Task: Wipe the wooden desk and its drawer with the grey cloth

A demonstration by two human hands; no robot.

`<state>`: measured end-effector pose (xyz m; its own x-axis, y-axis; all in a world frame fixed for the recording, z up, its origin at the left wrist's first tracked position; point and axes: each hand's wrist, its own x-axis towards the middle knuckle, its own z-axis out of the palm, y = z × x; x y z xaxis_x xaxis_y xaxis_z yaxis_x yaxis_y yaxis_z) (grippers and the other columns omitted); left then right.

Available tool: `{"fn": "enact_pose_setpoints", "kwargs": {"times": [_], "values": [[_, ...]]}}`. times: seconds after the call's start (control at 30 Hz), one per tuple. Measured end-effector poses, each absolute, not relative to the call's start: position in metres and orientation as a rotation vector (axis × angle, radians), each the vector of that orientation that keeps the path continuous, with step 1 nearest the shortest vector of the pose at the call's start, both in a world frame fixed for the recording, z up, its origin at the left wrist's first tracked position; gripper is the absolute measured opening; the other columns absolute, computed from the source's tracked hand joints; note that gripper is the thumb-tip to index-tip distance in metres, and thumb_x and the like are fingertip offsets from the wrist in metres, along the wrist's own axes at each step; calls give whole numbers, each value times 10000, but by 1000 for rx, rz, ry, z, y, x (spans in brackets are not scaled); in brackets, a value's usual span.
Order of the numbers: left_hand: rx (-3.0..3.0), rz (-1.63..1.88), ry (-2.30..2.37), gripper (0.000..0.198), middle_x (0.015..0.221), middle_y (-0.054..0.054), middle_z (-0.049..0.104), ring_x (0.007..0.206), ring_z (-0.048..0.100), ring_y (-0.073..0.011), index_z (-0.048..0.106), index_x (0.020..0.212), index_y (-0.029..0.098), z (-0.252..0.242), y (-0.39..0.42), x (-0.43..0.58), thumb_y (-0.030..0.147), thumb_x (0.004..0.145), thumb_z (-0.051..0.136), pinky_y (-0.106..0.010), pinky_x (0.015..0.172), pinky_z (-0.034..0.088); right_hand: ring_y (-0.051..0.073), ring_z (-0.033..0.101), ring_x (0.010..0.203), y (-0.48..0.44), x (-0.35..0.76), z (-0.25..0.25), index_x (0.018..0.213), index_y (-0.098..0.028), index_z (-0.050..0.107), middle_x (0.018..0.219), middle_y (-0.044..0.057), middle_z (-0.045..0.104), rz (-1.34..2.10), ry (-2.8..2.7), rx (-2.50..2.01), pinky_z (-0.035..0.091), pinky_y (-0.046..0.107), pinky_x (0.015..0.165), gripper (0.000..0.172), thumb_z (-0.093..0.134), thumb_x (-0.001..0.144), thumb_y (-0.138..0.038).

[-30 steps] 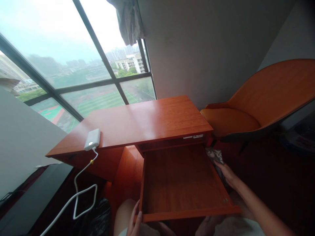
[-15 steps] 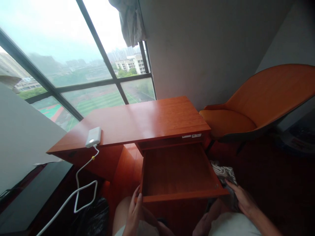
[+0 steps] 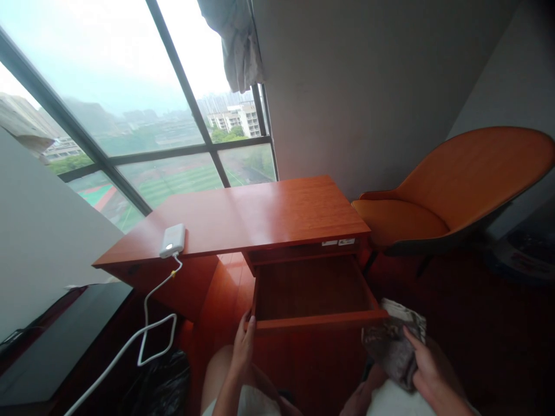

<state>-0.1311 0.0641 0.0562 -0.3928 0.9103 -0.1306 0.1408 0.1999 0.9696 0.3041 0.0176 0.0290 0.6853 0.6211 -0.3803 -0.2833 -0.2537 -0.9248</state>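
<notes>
The drawer (image 3: 316, 319) under the table (image 3: 269, 214) is partly open, with no contents visible. Left hand (image 3: 243, 346): grip appears clasped on the drawer's front left corner. Right hand (image 3: 429, 370): grip pinching a folded patterned cloth (image 3: 392, 344), held outside the drawer, just beside its right corner.

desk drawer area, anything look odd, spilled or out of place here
Nothing is spilled or broken. The drawer stands part open, the left hand at its front corner; the right hand holds a crumpled cloth. One loose end: a white charger sits at the desk edge, its cable drooping off.
</notes>
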Motion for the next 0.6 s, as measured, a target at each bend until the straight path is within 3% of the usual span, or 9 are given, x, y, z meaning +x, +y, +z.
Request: {"fn": "enact_pose_setpoints", "kwargs": {"times": [0.1, 0.2, 0.27, 0.33, 0.4, 0.47, 0.6], "values": [[1010, 1269, 1710, 536, 1272, -139, 655, 1259, 556, -301, 607, 1172, 158, 48, 72, -130, 550, 809, 568, -431, 1093, 409, 368, 708, 904, 18, 300, 39, 882, -170, 696, 809, 155, 761, 1066, -109, -1579, 569, 530, 823, 504, 754, 551, -546], [998, 1286, 1733, 554, 1234, -140, 670, 1224, 580, -302, 606, 1155, 159, 36, 75, -130, 583, 803, 551, -419, 1064, 432, 366, 666, 1049, 30, 294, 43, 1034, -113, 669, 1041, 178, 742, 990, -307, -1660, 519, 530, 931, 643, 671, 635, -617], [986, 1297, 1751, 587, 1227, -144, 667, 1224, 576, -303, 597, 1163, 154, 28, 75, -130, 615, 807, 524, -421, 1066, 426, 346, 615, 1155, 40, 288, 43, 1151, -114, 627, 1209, 180, 684, 794, -633, -1697, 461, 525, 1015, 634, 581, 733, -588], [972, 1306, 1767, 614, 1243, -142, 655, 1244, 560, -297, 589, 1179, 153, 22, 72, -130, 642, 820, 491, -418, 1083, 405, 322, 560, 1230, 47, 278, 44, 1195, -129, 609, 1275, 164, 652, 506, -1083, -1717, 401, 515, 1078, 522, 530, 797, -458], [964, 1319, 1762, 625, 1259, -134, 645, 1262, 544, -289, 583, 1194, 161, 19, 69, -129, 658, 833, 468, -409, 1099, 386, 307, 514, 1277, 48, 265, 48, 1201, -164, 621, 1294, 126, 650, 200, -1530, -1751, 335, 516, 1126, 432, 513, 803, -291], [959, 1335, 1737, 629, 1268, -126, 641, 1268, 538, -283, 579, 1203, 169, 19, 66, -128, 668, 839, 458, -400, 1102, 382, 296, 485, 1302, 44, 248, 56, 1220, -202, 625, 1317, 84, 644, -39, -1832, -1800, 277, 515, 1154, 448, 500, 790, -181], [935, 1363, 1705, 647, 1291, -135, 628, 1274, 532, -289, 563, 1222, 176, 24, 61, -122, 682, 834, 457, -407, 1096, 388, 281, 476, 1301, 36, 203, 78, 1285, -206, 590, 1347, 47, 632, -138, -2001, -1868, 217, 502, 1173, 478, 485, 819, -174]]}}
